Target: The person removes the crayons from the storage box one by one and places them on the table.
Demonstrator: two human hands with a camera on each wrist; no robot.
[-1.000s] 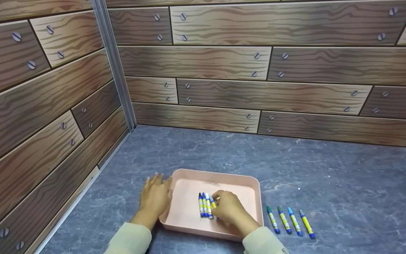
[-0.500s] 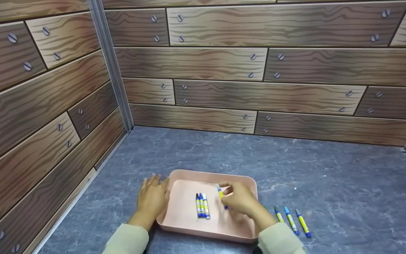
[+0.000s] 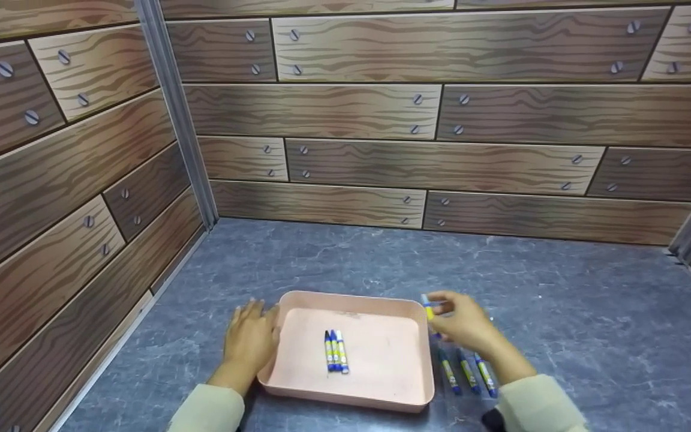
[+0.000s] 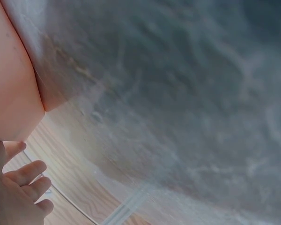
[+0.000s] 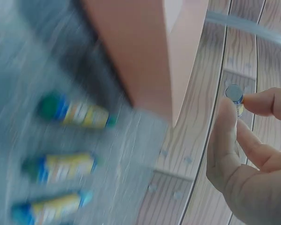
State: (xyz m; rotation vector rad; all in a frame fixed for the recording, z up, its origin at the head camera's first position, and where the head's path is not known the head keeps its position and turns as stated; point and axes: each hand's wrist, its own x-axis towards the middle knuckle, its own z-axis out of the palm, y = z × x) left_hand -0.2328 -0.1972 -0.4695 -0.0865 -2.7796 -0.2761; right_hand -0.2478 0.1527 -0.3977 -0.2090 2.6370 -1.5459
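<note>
1 marker (image 3: 428, 309), pinched in the right hand (image 3: 464, 323), has reached the tray rim (image 3: 426, 360); left hand (image 3: 250, 337) relaxed.

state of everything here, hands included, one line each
Tray: right side up on the table
Tray crayons: lying side by side
Table crayons: lying in a row
Held crayon: off the table
Left hand: touching the tray's left side
Right hand: pinching the held crayon

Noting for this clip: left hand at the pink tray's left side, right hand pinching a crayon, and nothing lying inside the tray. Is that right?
Not quite: the pink tray is not empty. The head view shows three crayons lying side by side in it. The rest stands: left hand at the tray's left side, right hand pinching a crayon.
</note>
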